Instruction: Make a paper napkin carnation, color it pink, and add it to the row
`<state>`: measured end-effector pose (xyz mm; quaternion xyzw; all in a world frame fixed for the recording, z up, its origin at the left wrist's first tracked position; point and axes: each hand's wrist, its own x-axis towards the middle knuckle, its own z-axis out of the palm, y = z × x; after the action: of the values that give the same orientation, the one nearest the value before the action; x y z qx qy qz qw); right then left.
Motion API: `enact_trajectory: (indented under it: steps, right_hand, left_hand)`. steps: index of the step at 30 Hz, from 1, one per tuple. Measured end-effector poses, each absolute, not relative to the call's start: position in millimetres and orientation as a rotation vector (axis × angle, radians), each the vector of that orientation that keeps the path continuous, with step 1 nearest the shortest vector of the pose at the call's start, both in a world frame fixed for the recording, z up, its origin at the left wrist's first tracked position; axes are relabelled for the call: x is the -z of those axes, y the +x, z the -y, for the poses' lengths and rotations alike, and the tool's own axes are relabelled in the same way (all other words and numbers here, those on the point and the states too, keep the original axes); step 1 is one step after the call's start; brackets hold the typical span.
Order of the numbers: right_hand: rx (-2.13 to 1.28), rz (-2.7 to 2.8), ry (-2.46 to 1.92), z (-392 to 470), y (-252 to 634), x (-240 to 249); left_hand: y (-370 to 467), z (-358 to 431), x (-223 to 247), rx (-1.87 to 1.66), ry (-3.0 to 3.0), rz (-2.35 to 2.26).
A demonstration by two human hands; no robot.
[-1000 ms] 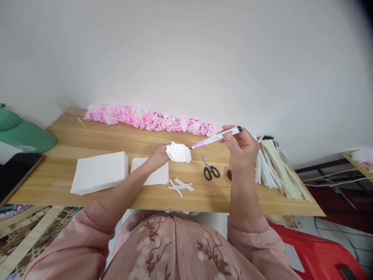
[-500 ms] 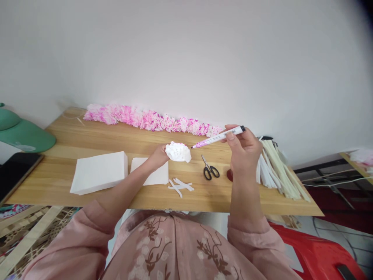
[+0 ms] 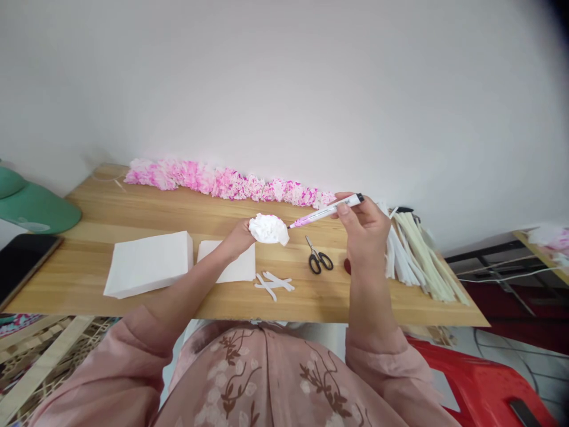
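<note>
My left hand (image 3: 240, 238) is closed on a ruffled white paper flower (image 3: 268, 229), held above the table with a little pink along its upper edge. Part of the fingers is hidden behind the flower. In my right hand (image 3: 365, 224) is a white and pink marker pen (image 3: 326, 211), gripped near its black back end. The pen's tip points left, at the flower's right edge; whether it touches cannot be made out. Black-handled scissors (image 3: 318, 257) lie between my hands, and several short white strips (image 3: 274, 283) rest crossed nearer the table's front edge.
A row of pink and white paper flowers (image 3: 226, 182) lines the wall. Left are a thick stack of white paper (image 3: 149, 264), a phone (image 3: 26, 261) and a green cap (image 3: 40, 204). Thinner paper (image 3: 240, 265) lies under my left arm. White and cream strips (image 3: 420, 255) lie right.
The view has shifted slightly, moving everything a little left. My right hand and the pen have come slightly left, the tip staying close to the flower's edge. Both holds are unchanged.
</note>
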<state>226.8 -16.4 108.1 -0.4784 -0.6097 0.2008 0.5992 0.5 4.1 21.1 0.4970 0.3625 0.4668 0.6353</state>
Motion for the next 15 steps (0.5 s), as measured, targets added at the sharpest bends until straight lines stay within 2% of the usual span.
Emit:
enact_trajectory:
  steps: [15]
  right_hand:
    - [-0.443,1.414,-1.091,16.5,233.1,-106.7]
  left_hand:
    - [0.6,-4.6,-23.1,-1.088,1.098,-0.826]
